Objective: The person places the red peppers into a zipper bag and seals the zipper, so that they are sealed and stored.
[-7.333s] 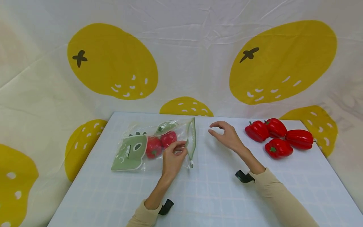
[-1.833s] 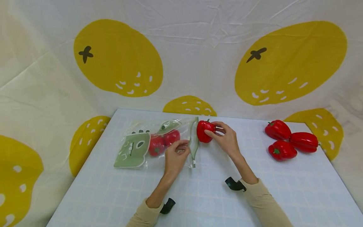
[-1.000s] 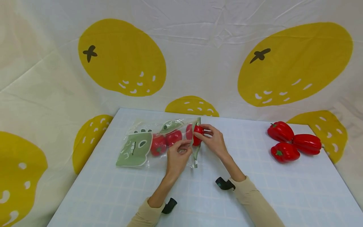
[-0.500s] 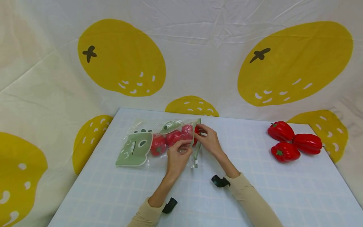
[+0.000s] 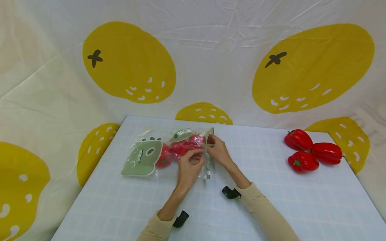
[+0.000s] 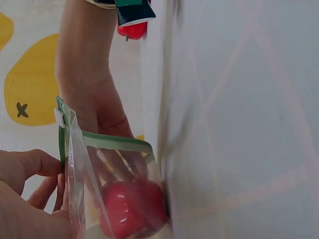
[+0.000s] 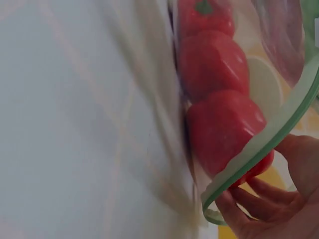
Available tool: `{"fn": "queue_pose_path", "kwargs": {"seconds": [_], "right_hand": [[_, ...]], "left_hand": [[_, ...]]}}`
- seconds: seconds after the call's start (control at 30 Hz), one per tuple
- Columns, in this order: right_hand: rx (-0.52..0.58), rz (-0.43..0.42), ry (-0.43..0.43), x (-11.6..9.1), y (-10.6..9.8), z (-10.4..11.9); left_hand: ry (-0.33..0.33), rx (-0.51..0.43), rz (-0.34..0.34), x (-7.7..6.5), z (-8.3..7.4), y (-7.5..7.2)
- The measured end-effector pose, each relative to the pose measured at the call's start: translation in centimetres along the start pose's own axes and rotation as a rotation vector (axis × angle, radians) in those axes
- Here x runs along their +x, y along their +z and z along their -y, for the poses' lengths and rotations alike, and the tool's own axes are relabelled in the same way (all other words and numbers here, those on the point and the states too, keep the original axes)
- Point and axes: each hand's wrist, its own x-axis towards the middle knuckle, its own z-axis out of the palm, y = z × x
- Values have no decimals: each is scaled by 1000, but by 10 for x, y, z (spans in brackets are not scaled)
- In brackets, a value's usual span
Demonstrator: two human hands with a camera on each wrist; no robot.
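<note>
On the pale-blue checked table (image 5: 120, 207), a clear plastic zip bag (image 5: 140, 160) with green print holds three glossy red bell peppers (image 5: 179, 149). Left hand (image 5: 189, 167) pinches bag at mouth; right hand (image 5: 219, 150), fingers extended inside, touches nearest pepper (image 7: 227, 127).

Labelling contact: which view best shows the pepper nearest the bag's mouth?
Right wrist: the pepper is large, right hand at its end. Head shows it small through the glossy bag; left wrist too, low in frame.
</note>
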Motion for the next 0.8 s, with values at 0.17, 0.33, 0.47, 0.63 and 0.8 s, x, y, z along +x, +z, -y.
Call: {"fn": "queue_pose_path", "kwargs": {"seconds": [0.17, 0.33, 0.47, 0.63, 0.8], "right_hand": [[-30, 0, -24, 1, 7, 0], [-74, -12, -38, 1, 13, -1], [-70, -31, -37, 0, 16, -2], [-88, -36, -68, 1, 19, 0], [-99, -11, -110, 1, 20, 2]], "left_hand": [[0, 7, -1, 0, 0, 0], [-1, 7, 1, -1, -1, 0], [-2, -2, 7, -1, -2, -1], [0, 0, 11, -2, -3, -1], [13, -9, 13, -2, -2, -2]]}}
